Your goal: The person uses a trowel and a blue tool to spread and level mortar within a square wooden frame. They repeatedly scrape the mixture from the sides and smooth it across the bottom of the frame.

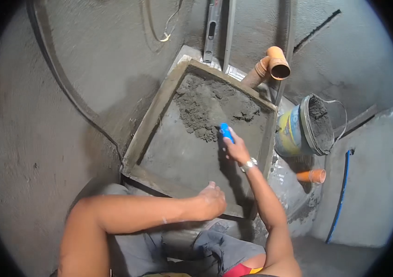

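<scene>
My right hand (236, 148), with a watch on its wrist, grips the blue handle of a trowel (226, 132) whose blade reaches into a heap of dark grey mortar (205, 108). The mortar lies in the far part of a shallow square tray (152, 117) with a raised rim. Loosely curled and holding nothing, my left hand (212, 201) hangs over the tray's near edge, with the forearm resting across my knee.
A bucket (305, 127) caked with mortar stands to the right of the tray. An orange pipe elbow (272, 64) rises behind it and an orange pipe end (313, 176) sticks out lower down. A level (211, 30) leans on the rendered wall. A blue hose (342, 194) runs down the right.
</scene>
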`<control>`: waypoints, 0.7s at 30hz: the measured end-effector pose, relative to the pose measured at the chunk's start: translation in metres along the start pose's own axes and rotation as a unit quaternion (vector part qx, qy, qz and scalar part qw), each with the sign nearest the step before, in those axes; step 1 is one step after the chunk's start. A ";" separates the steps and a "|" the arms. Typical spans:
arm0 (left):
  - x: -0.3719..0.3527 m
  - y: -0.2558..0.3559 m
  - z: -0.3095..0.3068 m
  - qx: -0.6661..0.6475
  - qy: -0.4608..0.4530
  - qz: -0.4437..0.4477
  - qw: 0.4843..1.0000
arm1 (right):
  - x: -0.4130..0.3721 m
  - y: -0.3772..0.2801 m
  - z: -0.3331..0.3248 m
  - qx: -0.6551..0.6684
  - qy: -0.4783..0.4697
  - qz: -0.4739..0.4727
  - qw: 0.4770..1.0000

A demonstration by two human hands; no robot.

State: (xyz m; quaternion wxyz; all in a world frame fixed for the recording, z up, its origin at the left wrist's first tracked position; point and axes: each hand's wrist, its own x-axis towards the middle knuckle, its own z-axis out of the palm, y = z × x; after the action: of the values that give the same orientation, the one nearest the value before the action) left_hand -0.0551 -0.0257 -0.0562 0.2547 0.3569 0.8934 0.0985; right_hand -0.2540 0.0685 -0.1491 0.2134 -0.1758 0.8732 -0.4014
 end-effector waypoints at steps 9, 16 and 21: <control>0.002 0.009 0.002 0.015 -0.012 0.016 1.000 | -0.006 0.006 -0.053 0.106 -0.033 0.079 0.991; 0.006 0.012 0.010 -0.014 -0.099 0.016 0.995 | 0.028 -0.029 -0.003 -0.250 0.015 -0.050 0.967; -0.001 0.006 -0.005 -0.013 -0.060 0.008 0.998 | -0.010 0.046 -0.003 -0.112 0.100 -0.214 0.965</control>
State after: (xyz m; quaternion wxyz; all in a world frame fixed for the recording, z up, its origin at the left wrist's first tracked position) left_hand -0.0536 -0.0223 -0.0491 0.3115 0.3660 0.8723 0.0902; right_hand -0.2534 0.1032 -0.1808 0.0125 -0.3405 0.8714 -0.3529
